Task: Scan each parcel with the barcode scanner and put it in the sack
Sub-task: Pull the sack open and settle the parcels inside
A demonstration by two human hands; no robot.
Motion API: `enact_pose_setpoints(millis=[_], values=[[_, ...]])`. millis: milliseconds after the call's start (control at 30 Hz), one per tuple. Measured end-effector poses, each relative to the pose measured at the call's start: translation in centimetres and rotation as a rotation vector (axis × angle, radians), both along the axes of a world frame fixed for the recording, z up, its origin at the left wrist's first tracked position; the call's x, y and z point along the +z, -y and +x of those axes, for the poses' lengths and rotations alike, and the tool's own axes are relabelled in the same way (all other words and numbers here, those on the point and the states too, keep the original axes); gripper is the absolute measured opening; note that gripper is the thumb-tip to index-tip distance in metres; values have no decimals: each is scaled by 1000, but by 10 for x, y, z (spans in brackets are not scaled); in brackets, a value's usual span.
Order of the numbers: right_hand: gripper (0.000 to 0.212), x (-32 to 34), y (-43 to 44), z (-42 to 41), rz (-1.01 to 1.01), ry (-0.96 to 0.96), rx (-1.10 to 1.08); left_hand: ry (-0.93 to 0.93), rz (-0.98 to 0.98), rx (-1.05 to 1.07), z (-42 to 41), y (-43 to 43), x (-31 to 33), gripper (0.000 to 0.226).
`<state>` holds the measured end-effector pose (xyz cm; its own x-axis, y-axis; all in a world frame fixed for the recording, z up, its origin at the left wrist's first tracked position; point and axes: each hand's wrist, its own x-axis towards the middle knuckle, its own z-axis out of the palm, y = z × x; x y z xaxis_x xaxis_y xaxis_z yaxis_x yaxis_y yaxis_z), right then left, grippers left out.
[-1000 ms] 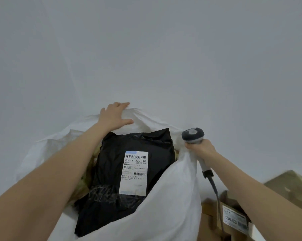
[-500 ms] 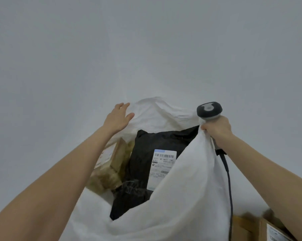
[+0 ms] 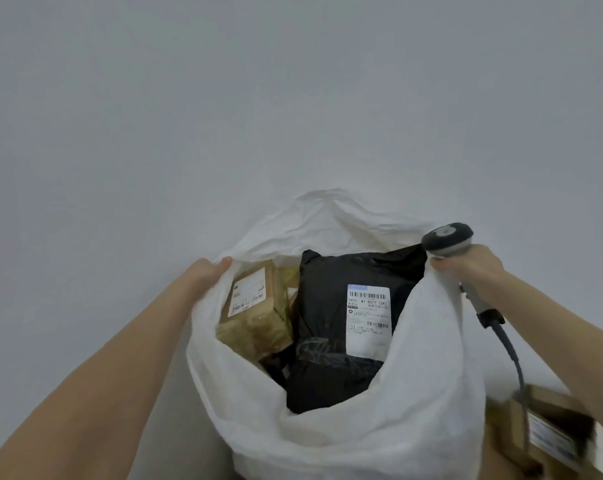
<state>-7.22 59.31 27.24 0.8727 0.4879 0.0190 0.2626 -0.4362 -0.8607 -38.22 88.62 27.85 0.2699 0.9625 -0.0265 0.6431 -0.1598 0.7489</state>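
A white sack point(image 3: 379, 420) stands open in front of me. Inside lies a black plastic parcel point(image 3: 328, 299) with a white barcode label, and a brown cardboard box parcel point(image 3: 255, 327) leans at its left. My left hand point(image 3: 206, 275) grips the sack's left rim. My right hand point(image 3: 473, 268) holds the grey barcode scanner point(image 3: 447, 237) by its handle and pinches the sack's right rim with it. The scanner's cable point(image 3: 511, 355) hangs down to the right.
More cardboard box parcels point(image 3: 549, 434) with labels lie at the lower right, beside the sack. A plain grey-white wall point(image 3: 293, 98) fills the background behind the sack.
My left hand slid from the sack's back rim down to its left rim. Both hands spread the mouth wider, and the cardboard box inside came into full view.
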Motion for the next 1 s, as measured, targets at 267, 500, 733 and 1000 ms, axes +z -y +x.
enact_pose_setpoints(millis=[267,500,733,1000], values=[[27,-22,2,-17,64,14,-18,518,66,-1,23,-5,65,40],[24,-39,5,-17,-41,-7,6,446,-88,-45,6,42,23,80],[23,-21,-6,-32,101,-28,-37,262,-198,-16,-20,95,-2,49],[23,-5,0,-36,173,-53,73,338,111,153,-9,112,19,43]])
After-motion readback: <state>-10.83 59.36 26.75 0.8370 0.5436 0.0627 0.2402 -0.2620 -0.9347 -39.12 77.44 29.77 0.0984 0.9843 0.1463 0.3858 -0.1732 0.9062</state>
